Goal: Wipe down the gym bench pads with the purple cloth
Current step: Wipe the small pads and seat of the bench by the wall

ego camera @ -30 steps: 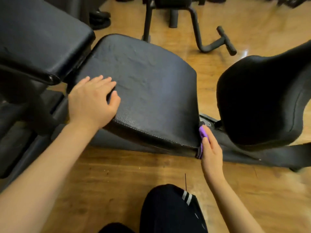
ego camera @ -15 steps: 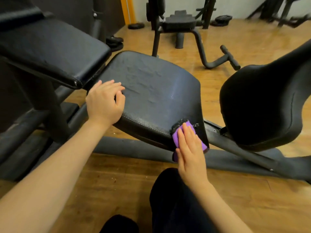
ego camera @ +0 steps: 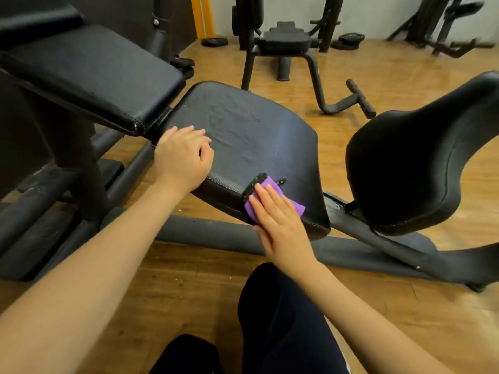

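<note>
Far left of the seat pad sat a long back pad, and its left end was cut off by the picture edge; its near corner hung just over the seat pad's left side. The left hand lay flat on the seat pad's left edge, fingers loosely bent and close together, holding nothing; its palm side was hidden. The seat pad was black and wrinkly on top; a torn, crumbly spot showed at its near edge. The purple cloth was pressed right on that spot, at the seat pad's near right part; most of the cloth was hidden under the right hand, whose fingers lay straight and close together on top of it. Below the seat pad, a dark knee was cut off at the bottom. Right of the seat pad stood a curved black pad; its top ran out of the picture. Far behind the seat pad, other gym gear looked blurry.
</note>
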Available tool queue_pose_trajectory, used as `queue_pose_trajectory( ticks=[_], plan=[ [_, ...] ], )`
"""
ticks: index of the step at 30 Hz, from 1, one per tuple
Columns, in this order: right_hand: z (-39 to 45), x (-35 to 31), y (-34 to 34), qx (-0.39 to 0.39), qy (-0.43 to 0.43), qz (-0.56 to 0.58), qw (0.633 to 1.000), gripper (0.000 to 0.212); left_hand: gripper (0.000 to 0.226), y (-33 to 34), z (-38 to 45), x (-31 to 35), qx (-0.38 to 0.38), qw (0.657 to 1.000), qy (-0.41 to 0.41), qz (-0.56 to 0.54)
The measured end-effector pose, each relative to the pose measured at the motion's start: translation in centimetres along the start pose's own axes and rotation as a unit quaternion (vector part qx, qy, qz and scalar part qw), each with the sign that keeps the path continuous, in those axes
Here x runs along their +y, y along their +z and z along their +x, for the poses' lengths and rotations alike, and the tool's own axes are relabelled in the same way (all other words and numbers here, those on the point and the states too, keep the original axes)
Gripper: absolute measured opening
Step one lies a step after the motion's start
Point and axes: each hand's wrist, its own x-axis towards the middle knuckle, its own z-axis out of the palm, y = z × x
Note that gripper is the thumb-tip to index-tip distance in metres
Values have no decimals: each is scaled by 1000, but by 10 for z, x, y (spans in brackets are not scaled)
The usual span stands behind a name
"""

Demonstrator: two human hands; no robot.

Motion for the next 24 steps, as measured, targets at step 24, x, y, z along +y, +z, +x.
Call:
queue_pose_trajectory(
  ticks=[24],
  plan=[
    [17,-11,-12,2,75,8,997,67,96,-16,-66,-41,-112,993,-35,-27]
  ],
)
